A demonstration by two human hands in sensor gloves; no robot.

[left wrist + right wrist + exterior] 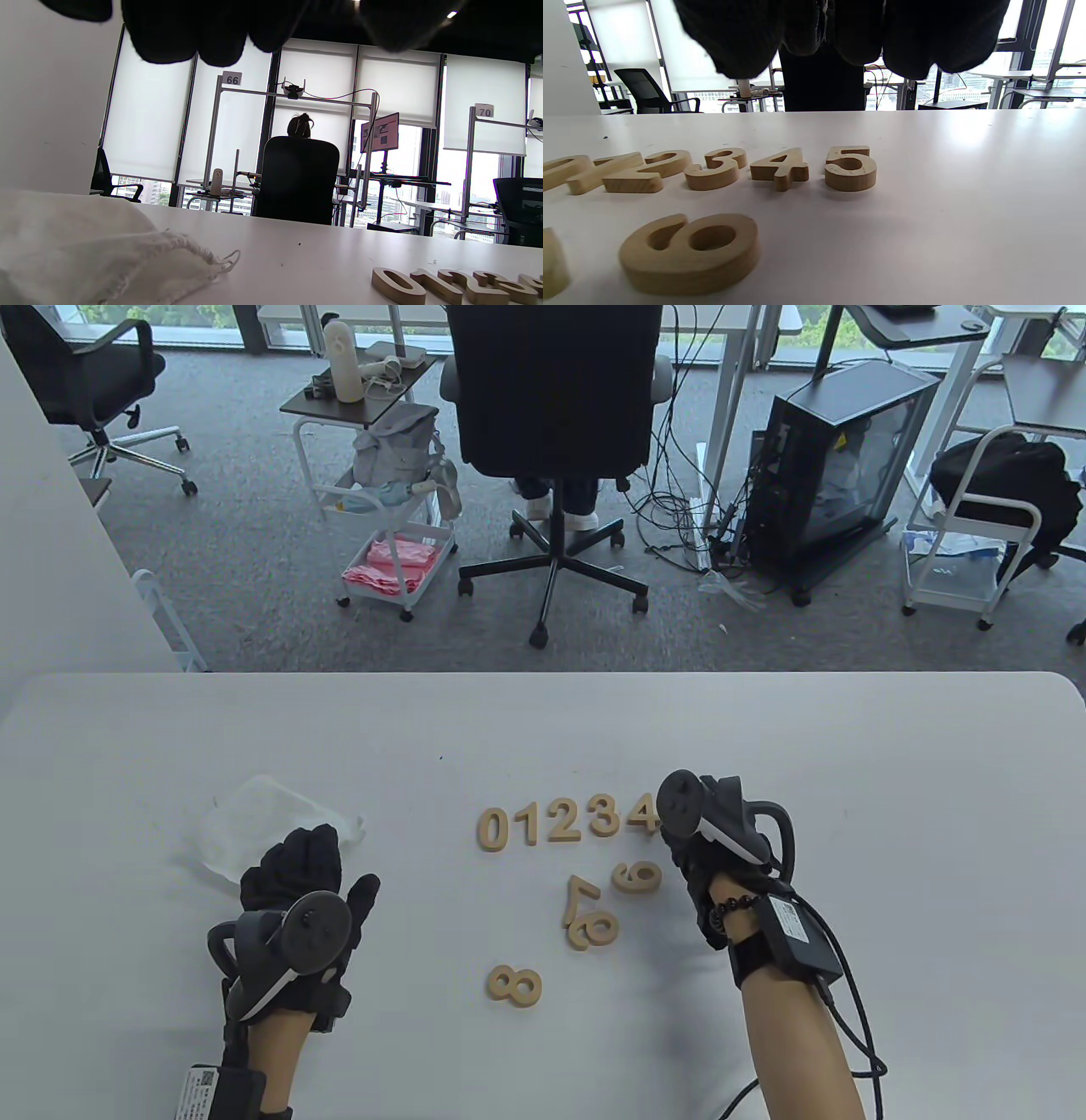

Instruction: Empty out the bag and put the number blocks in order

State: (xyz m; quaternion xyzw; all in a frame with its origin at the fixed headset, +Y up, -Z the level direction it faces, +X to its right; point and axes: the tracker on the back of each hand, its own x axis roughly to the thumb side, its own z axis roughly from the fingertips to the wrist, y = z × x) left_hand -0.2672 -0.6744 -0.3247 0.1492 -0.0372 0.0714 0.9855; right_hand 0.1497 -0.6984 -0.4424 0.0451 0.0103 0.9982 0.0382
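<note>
Wooden numbers 0 (494, 828), 1 (528, 824), 2 (562, 820), 3 (604, 815) and 4 (642, 815) lie in a row at mid-table. The right wrist view shows the 5 (850, 169) lying free right after the 4 (780, 167); from above my right hand (689, 857) and its tracker hide it. That hand's fingers (840, 29) hang above the row and hold nothing. The 6 (638, 878) lies sideways below the row, with the 7 (581, 897), 9 (594, 931) and 8 (514, 986) loose nearer me. My left hand (305, 844) rests relaxed at the edge of the flat white bag (254, 823).
The white table (848, 780) ends at a far edge. Beyond it stands a black office chair (551, 407) with a person seated, beside a small cart (382, 517) and a computer case (840, 466).
</note>
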